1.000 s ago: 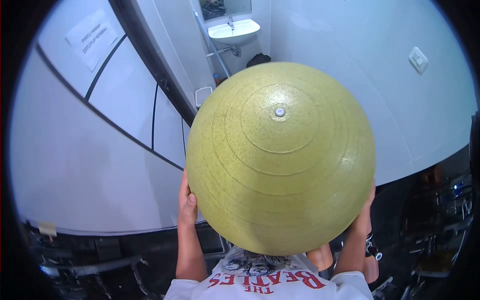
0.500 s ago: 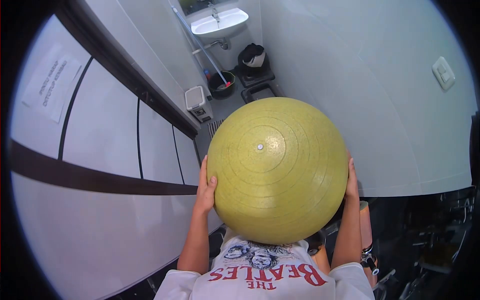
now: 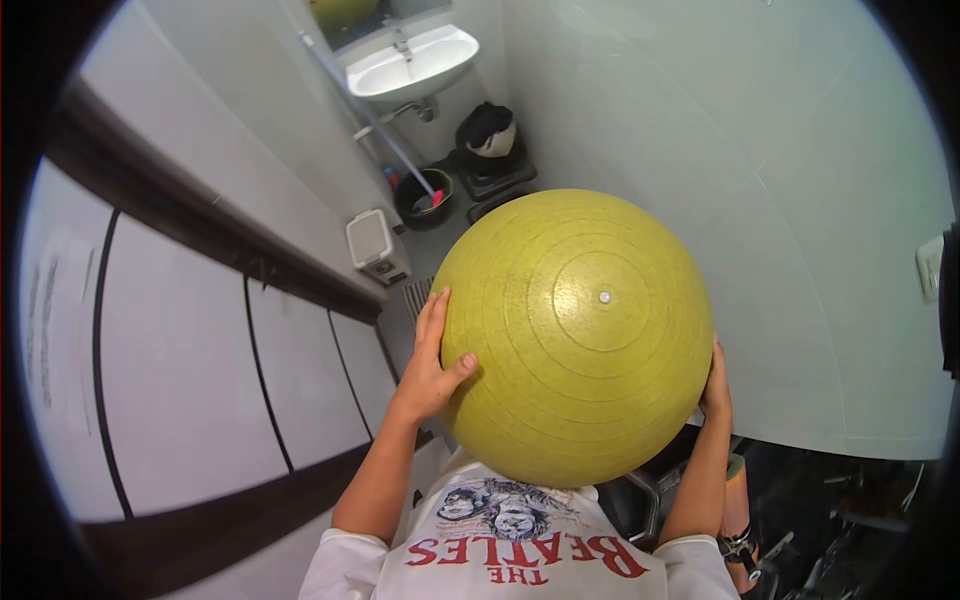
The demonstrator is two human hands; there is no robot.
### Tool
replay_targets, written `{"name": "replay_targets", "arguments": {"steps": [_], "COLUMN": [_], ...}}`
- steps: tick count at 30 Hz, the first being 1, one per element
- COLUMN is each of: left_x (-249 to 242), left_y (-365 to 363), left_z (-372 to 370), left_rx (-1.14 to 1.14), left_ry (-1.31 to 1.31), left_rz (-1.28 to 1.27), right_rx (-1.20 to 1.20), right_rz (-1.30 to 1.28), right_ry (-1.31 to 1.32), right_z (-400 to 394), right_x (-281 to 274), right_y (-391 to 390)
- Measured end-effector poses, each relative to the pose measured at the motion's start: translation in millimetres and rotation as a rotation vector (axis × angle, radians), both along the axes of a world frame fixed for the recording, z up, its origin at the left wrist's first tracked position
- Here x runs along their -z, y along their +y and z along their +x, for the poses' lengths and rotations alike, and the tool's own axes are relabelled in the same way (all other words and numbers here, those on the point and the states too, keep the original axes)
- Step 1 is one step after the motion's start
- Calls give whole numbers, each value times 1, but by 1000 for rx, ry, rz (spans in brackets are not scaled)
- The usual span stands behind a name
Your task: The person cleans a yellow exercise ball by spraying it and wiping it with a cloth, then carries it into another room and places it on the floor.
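A large yellow-green exercise ball (image 3: 575,350) with ringed grooves and a pale plug is held up in front of my chest. My left hand (image 3: 434,355) presses on its left side, thumb and fingers spread over the surface. On the right side of the ball, my right hand (image 3: 716,382) grips it from the edge, with part of its fingers hidden behind the ball. Below the ball shows my white printed shirt (image 3: 520,550).
A white sink (image 3: 415,65) hangs at the back. Beneath it are a black bucket (image 3: 412,210) with a mop, a lidded white bin (image 3: 372,245) and a dark bin. A panelled door (image 3: 180,360) stands left, a grey wall (image 3: 800,250) right.
The ball has turned, so its plug sits further right. My left hand shows more of its back and thumb. The view has shifted, with the sink lower and further left.
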State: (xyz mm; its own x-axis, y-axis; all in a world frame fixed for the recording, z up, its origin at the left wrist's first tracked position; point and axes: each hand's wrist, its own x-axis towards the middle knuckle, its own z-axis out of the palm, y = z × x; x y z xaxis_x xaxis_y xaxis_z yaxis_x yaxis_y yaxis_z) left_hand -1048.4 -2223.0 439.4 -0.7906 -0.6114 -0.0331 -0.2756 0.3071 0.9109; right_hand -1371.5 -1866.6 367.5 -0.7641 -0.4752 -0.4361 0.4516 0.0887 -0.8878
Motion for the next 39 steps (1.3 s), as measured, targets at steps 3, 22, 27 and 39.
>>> {"name": "replay_targets", "arguments": {"steps": [3, 22, 27, 39], "left_x": [-9, 116, 162, 335], "left_y": [-26, -201, -262, -457], "left_z": [-48, -271, -298, -384], "left_rx": [100, 269, 202, -86], "left_ry": [-89, -302, -202, -56], "left_rz": [-24, -55, -86, -64], "right_rx": [76, 266, 292, 332], "right_rz": [-53, -104, -61, 47], "right_ry": [-19, -185, -369, -331], "right_z": [-18, -166, -196, -287], "right_x": [17, 194, 217, 349], "right_y": [-19, -166, -248, -475]}}
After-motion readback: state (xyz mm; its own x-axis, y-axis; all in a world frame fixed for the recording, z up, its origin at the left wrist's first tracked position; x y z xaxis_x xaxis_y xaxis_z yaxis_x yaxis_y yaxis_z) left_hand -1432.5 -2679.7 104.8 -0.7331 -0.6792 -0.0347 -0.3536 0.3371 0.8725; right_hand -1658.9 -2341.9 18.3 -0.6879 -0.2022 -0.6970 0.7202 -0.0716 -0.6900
